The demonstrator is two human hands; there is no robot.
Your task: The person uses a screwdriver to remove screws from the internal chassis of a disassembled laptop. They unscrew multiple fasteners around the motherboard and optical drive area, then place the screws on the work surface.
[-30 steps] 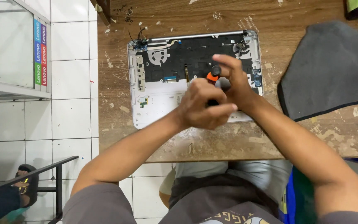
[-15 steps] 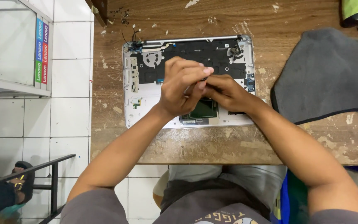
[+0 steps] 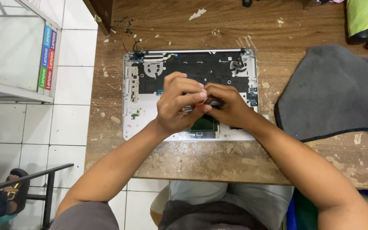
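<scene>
An opened laptop base (image 3: 139, 123) lies on the wooden table (image 3: 201, 162), silver shell up, with a black inner panel (image 3: 201, 68) and small fans at its far corners. My left hand (image 3: 177, 104) and my right hand (image 3: 231, 106) meet over the middle of the base. Between their fingertips is a small screwdriver with an orange and black handle (image 3: 204, 102), mostly hidden by the fingers. Both hands pinch it. A green board part (image 3: 203, 123) shows just below the hands.
A dark grey cloth (image 3: 337, 93) covers the table's right side. A green and black object (image 3: 365, 19) sits at the far right corner. A glass cabinet (image 3: 13, 51) stands on the white tiled floor at left, with a black metal frame (image 3: 43, 187) below.
The hands drew together over the middle of the laptop base. The screwdriver's handle, plainly visible a second ago, is now mostly covered by fingers. The view shifted slightly.
</scene>
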